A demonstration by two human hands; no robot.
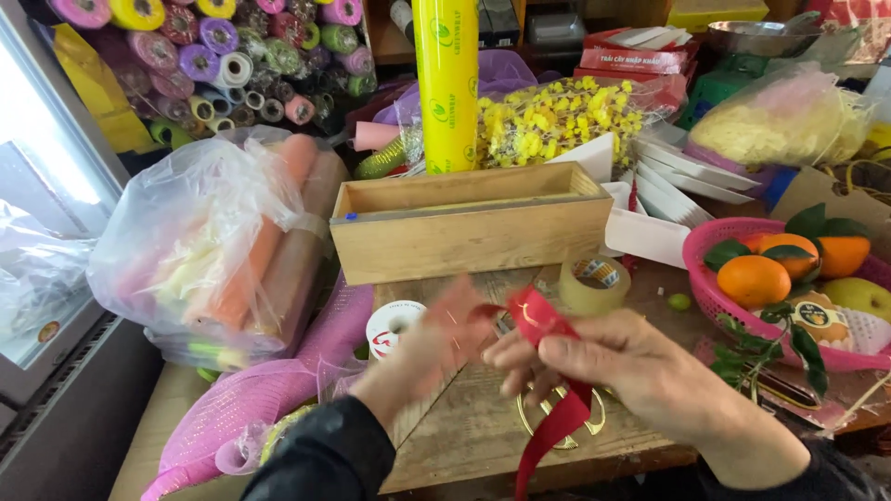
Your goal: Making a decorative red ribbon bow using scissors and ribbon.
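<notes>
Both my hands work a red ribbon [538, 320] over a wooden board [464, 436]. My left hand [436, 348] is blurred by motion and grips one end of the ribbon. My right hand [613, 366] pinches the ribbon's loop, and its tail hangs down past the board's front edge [548, 436]. Gold-handled scissors [557, 422] lie on the board under my right hand. A long wooden box [469, 227] stands just behind.
A tape roll [594, 283] and a white ribbon spool [390, 325] sit on the board. A pink basket [715, 297] with oranges is at right. A plastic bag of paper rolls [213, 250] and pink mesh [269, 390] lie at left. A yellow wrap roll [447, 83] stands behind.
</notes>
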